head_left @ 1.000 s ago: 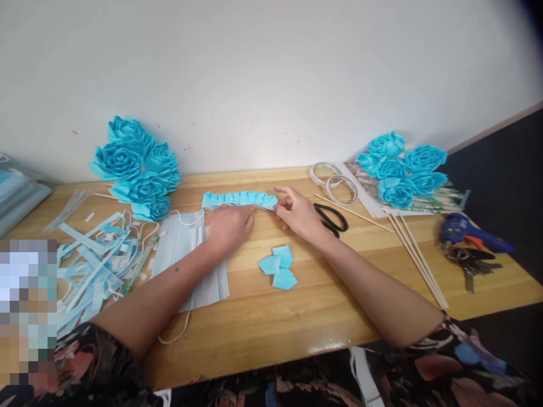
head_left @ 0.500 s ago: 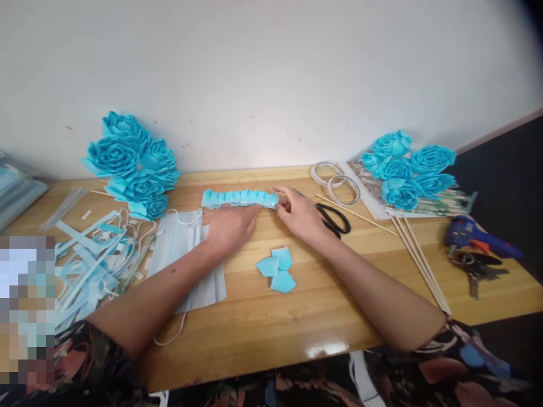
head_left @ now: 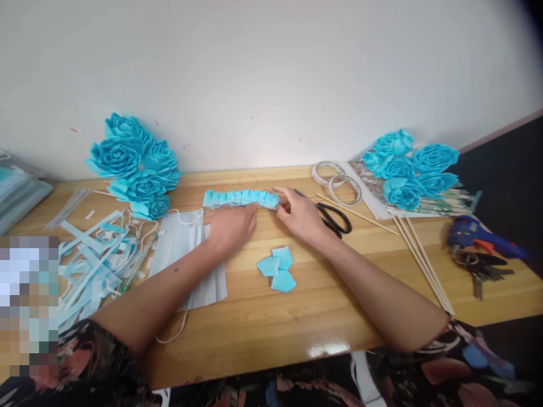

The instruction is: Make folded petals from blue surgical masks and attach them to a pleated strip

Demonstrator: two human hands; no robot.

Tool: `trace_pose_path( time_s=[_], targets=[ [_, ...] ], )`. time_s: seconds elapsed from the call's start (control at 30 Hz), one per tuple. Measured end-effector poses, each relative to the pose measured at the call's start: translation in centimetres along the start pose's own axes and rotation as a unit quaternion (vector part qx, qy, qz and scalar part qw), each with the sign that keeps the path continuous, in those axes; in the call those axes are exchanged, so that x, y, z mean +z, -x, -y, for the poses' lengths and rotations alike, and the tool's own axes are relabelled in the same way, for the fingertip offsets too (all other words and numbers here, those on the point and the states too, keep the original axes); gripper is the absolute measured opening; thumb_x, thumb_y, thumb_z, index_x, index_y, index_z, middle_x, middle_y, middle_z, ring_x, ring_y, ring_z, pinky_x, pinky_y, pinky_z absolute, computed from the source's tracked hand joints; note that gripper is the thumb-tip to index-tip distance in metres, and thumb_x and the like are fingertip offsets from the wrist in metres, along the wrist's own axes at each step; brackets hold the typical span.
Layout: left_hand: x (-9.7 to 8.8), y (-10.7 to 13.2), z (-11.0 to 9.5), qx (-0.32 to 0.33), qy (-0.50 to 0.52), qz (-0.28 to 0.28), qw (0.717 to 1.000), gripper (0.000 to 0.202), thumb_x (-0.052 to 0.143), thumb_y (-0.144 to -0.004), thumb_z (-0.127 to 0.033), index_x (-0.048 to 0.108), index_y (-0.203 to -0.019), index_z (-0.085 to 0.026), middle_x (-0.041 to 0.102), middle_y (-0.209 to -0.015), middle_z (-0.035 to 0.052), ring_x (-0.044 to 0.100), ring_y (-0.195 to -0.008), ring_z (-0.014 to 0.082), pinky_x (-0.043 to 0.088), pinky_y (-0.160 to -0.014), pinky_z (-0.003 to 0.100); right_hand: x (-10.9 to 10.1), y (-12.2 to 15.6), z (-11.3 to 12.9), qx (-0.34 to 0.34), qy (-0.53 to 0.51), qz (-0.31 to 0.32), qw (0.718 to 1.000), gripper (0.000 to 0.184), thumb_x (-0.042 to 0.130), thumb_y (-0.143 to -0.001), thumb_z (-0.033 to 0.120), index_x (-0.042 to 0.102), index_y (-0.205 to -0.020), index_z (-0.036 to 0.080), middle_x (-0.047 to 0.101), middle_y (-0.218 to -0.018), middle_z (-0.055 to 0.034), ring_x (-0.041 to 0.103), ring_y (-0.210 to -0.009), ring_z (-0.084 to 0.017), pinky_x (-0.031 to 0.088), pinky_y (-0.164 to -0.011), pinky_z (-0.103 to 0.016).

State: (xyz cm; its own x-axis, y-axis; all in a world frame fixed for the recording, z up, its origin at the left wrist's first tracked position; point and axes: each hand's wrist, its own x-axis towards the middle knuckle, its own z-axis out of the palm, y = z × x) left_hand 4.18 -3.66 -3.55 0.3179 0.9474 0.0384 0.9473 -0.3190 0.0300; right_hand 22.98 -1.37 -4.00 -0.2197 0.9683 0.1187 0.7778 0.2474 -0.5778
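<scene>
A pleated blue strip [head_left: 231, 198] of overlapping folded pieces lies crosswise on the wooden table. My left hand [head_left: 233, 229] rests at its lower edge, fingers curled together and pressing on it. At the strip's right end, my right hand [head_left: 299, 217] pinches it between thumb and fingers. Nearer to me, several cut blue petals [head_left: 282, 270] lie in a small overlapping cluster. A pale blue face mask [head_left: 178, 243] sits partly beneath my left forearm. Black-handled scissors [head_left: 335, 217] lie beside my right hand, their blades partly hidden.
Blue flowers [head_left: 136, 161] stand at back left, above scraps and ear loops [head_left: 97, 263]. Tape rolls [head_left: 345, 189], wooden sticks [head_left: 424, 263], more blue flowers [head_left: 407, 167], a blue glue gun [head_left: 483, 236] and keys [head_left: 479, 268] occupy the right. Bagged masks [head_left: 23, 192] lie far left.
My left hand's fingertips have shifted slightly left along the strip. My right hand stays at the right end. The whole view has moved very slightly.
</scene>
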Motion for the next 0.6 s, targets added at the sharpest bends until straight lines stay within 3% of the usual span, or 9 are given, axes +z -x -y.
trace_pose_path(
  time_s=[0.1,0.23,0.43,0.6],
  targets=[
    [-0.12,0.06,0.03,0.007,-0.013,-0.003,1.000,0.033,0.038,-0.095,-0.027,0.068,-0.105,-0.021,0.073,-0.079,0.0090,0.066,-0.071,0.0248,0.043,-0.069,0.035,-0.14,0.05,0.10,-0.015,0.022,-0.001,1.000,0.048,0.052,-0.085,0.012,0.056,-0.131,0.021,0.075,-0.097,-0.0043,0.067,-0.080,-0.021,0.050,-0.074,-0.032],
    [0.16,0.09,0.21,0.020,-0.018,-0.022,0.999,0.031,0.039,-0.094,-0.025,0.068,-0.102,-0.020,0.072,-0.074,0.0082,0.064,-0.067,0.0227,0.045,-0.074,0.036,-0.09,0.06,0.06,-0.030,0.057,-0.009,0.998,0.048,0.051,-0.085,0.011,0.056,-0.133,0.020,0.075,-0.099,-0.0056,0.068,-0.086,-0.023,0.050,-0.076,-0.033],
    [0.57,0.10,0.22,0.069,-0.016,-0.041,0.997,0.043,0.037,-0.094,-0.020,0.061,-0.130,-0.024,0.075,-0.081,0.0067,0.065,-0.066,0.0209,0.046,-0.074,0.037,0.18,0.02,-0.17,-0.034,0.057,-0.019,0.998,0.046,0.052,-0.084,0.011,0.058,-0.129,0.020,0.075,-0.097,-0.0050,0.069,-0.085,-0.023,0.050,-0.074,-0.032],
    [0.80,-0.01,0.17,0.072,-0.018,-0.045,0.996,0.046,0.038,-0.094,-0.019,0.059,-0.134,-0.026,0.075,-0.080,0.0063,0.065,-0.066,0.0207,0.047,-0.072,0.036,0.28,0.06,-0.22,-0.043,0.063,-0.028,0.997,0.045,0.052,-0.084,0.011,0.059,-0.128,0.020,0.075,-0.098,-0.0054,0.069,-0.085,-0.023,0.050,-0.074,-0.032]
  ],
)
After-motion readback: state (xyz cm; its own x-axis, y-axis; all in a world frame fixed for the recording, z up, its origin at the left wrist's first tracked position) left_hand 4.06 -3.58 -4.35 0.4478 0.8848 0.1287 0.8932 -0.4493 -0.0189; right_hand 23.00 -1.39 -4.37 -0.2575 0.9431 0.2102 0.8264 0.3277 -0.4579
